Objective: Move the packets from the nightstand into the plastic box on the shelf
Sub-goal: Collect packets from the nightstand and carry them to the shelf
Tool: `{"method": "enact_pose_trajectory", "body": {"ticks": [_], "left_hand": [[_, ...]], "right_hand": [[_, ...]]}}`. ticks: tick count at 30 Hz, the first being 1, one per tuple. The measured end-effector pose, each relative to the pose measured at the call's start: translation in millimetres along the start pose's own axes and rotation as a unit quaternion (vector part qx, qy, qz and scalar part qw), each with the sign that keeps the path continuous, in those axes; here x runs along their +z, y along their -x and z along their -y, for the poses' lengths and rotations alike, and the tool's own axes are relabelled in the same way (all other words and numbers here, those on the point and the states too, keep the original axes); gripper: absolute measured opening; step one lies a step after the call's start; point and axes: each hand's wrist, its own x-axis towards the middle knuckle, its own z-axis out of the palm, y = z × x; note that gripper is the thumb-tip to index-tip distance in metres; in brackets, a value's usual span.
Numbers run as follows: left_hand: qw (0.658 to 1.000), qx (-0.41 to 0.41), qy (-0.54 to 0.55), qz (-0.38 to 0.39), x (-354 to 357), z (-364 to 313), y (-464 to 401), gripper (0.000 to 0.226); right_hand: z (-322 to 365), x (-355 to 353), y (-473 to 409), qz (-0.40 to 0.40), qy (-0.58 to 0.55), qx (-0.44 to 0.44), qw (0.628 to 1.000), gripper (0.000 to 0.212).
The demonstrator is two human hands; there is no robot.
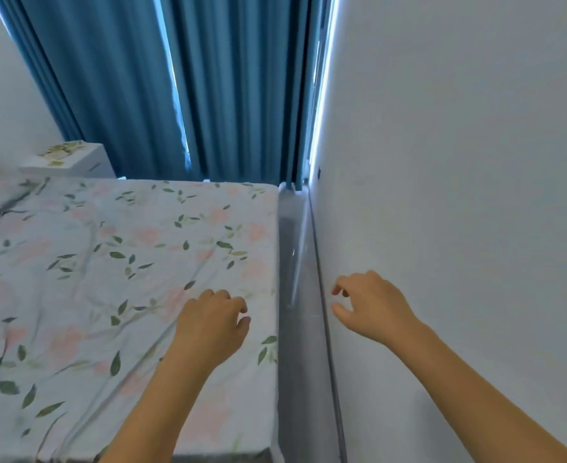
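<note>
This is a home bedroom, shown by a bed [125, 262] under a floral sheet, tall blue curtains [175, 88] drawn across a window, a white nightstand [71, 160] in the corner, and plain white walls [459, 162].

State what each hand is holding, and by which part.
Nothing is held. The left hand hangs loosely curled above the bed; the right hand, also empty, is beside the wall.

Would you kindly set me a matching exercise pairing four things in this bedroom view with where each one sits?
Things:
1. nightstand
2. curtain
3. left hand
4. right hand

Places:
A. in front of the white wall
B. far left corner, beyond the bed
C. over the floral sheet
D. hanging behind the bed

Pairs: 1-B, 2-D, 3-C, 4-A
</note>
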Motion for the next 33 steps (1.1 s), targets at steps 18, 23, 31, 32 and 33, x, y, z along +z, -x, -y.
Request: {"method": "enact_pose_trajectory", "body": {"ticks": [18,23,31,32,33], "left_hand": [[0.997,0.012,0.028,0.074,44,-56,-334,0.041],[0.997,-0.014,-0.006,0.070,47,7,-477,0.046],[0.997,-0.026,-0.004,0.071,16,85,-657,0.048],[0.997,-0.027,0.000,0.069,14,91,-679,0.048],[0.997,-0.030,0.006,0.067,14,96,-700,0.047]], "right_hand": [[-134,43,-250,0.083,-0.107,0.088,0.987,0.053],[-151,40,-406,0.097,-0.081,0.077,0.989,0.052],[-179,-17,-623,0.089,-0.055,0.071,0.992,0.054],[-182,-22,-649,0.088,-0.055,0.066,0.992,0.049],[-185,-25,-675,0.089,-0.055,0.064,0.992,0.045]]}}
